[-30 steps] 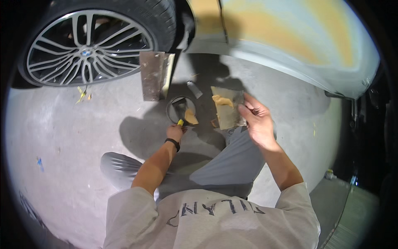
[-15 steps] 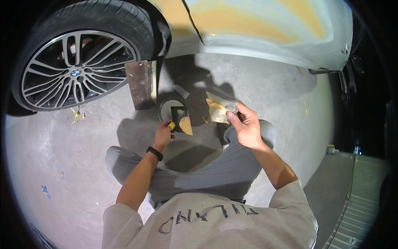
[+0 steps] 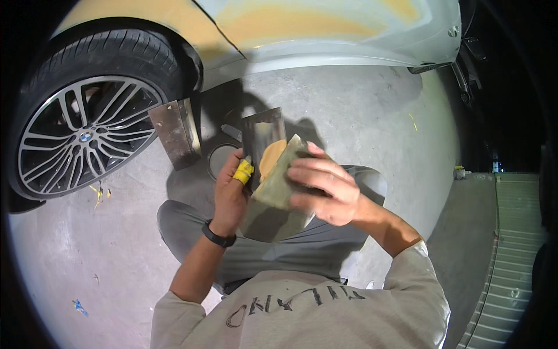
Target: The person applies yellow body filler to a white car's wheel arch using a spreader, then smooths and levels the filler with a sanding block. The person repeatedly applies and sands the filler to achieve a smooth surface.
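Observation:
My left hand (image 3: 228, 195), its thumb wrapped in yellow tape (image 3: 244, 171), is closed on a dark flat putty spreader (image 3: 256, 129). A mound of tan filler (image 3: 273, 156) lies on that blade. Fingers of my right hand (image 3: 330, 189), slightly blurred, curl around a pale, greyish putty spreader (image 3: 276, 187). Its blade is tilted over the near part of the dark one, close to the filler; I cannot tell whether the two blades touch. The dark spreader's lower end is hidden behind my left hand and the pale blade.
A round tin (image 3: 220, 160) stands on the floor beyond my left hand, near a small grey strip (image 3: 231, 132). Brown flat plates (image 3: 173, 132) lean by the car wheel (image 3: 87, 136). Ahead is a car side panel (image 3: 325, 43) with tan patches. Grey matting (image 3: 511, 262) lies at right.
My left hand has lifted the dark spreader with its filler off the tin. My right hand has moved left and turned its spreader over beside it. The view has shifted slightly.

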Demonstrator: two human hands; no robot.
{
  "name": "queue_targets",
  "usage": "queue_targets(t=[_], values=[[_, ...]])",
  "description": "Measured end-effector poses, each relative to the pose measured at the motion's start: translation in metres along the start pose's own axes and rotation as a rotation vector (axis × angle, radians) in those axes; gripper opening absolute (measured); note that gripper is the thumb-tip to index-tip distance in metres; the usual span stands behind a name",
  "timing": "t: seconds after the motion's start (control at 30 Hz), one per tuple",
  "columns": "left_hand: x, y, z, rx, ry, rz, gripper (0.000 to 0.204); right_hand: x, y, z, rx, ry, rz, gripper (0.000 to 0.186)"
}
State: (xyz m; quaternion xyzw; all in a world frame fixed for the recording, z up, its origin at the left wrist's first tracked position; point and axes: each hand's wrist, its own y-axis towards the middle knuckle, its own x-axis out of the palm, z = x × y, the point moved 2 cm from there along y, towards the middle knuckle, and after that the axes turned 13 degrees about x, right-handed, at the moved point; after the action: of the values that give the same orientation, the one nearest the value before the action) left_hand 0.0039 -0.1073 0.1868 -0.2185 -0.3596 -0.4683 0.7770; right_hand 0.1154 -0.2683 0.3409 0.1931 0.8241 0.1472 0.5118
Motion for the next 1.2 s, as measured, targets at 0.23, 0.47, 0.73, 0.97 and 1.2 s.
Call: queue_targets(t=[0.23, 0.47, 0.73, 0.97, 1.2], values=[[0.050, -0.018, 0.010, 0.036, -0.345, -0.076, 0.051, 0.001, 0.005, -0.014, -0.117, -0.098, 0.058, 0.037], [0.036, -0.033, 0.005, -0.051, -0.499, -0.035, 0.047, -0.020, -0.006, -0.001, -0.047, -0.142, -0.163, 0.031], [0.024, -0.044, 0.013, -0.004, -0.409, -0.006, 0.045, -0.045, -0.006, 0.023, 0.042, -0.356, -0.254, 0.040], [0.033, -0.032, 0.019, 0.007, -0.227, -0.090, 0.045, -0.009, -0.010, 0.055, 0.949, 1.133, 0.549, 0.050], [0.012, -0.025, 0.052, 0.152, 0.025, 0.074, 0.038, 0.050, -0.004, 0.003, 1.227, 0.948, 0.305, 0.046]])
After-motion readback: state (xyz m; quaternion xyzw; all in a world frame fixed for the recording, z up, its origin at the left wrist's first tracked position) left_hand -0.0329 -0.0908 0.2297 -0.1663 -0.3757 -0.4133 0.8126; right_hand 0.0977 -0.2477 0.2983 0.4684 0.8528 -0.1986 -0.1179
